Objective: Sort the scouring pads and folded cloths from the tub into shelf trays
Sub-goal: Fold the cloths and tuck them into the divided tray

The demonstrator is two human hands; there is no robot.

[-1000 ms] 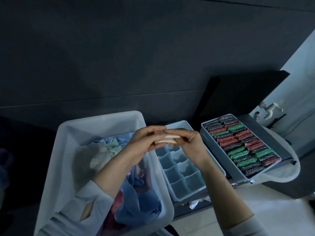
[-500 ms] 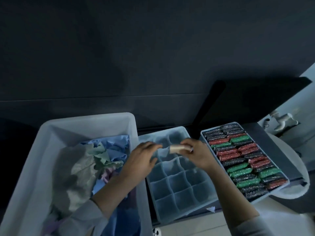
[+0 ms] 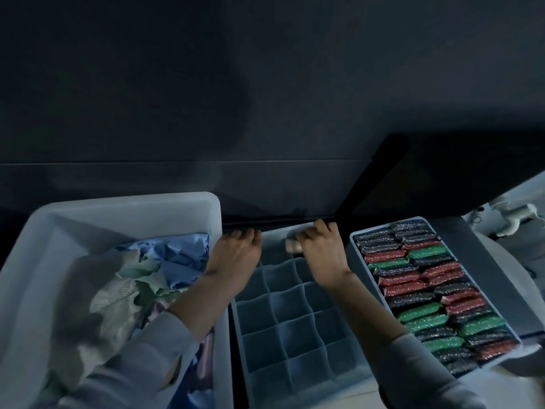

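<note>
At the left, a pale tub (image 3: 35, 261) is filled with crumpled blue, green and white cloths (image 3: 165, 261). Just beside it, a divided tray (image 3: 295, 335) is set, and to its right a second tray (image 3: 354, 240) is packed with rows of red, green and black pads (image 3: 424, 296). A white tap (image 3: 513, 219) is seen at the far right, a dark wall behind. The left hand (image 3: 236, 255) is laid, fingers curled, on the divided tray's far left corner. A small folded cloth (image 3: 292, 245) is gripped by the right hand (image 3: 321, 255), knuckles up, over the far cells.
</note>
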